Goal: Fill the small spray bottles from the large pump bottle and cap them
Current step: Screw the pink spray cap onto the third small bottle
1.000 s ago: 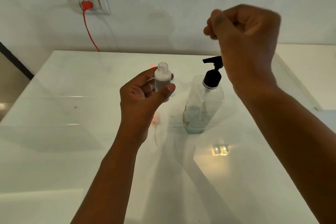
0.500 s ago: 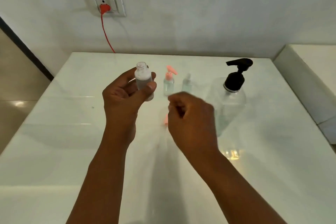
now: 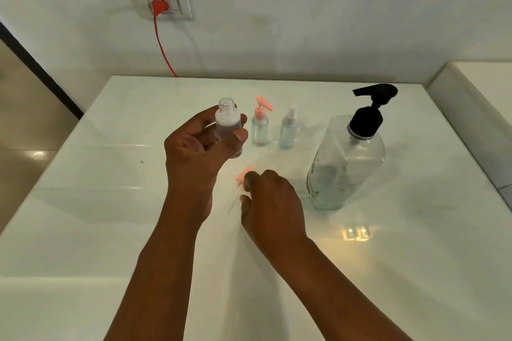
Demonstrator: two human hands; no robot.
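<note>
Three small clear plastic bottles: one uncapped (image 3: pixel 228 126), gripped upright in left hand (image 3: pixel 194 152); two capped (image 3: pixel 260 127) (image 3: pixel 288 130) on white table (image 3: pixel 110 202). One large clear pump bottle (image 3: pixel 346 163) standing. Right hand (image 3: pixel 270 202) fingers curled onto one pink cap (image 3: pixel 243 174).

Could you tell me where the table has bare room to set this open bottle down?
Bare table lies left of the left hand. It is crowded between the two capped bottles, the pump bottle and the right hand.
</note>
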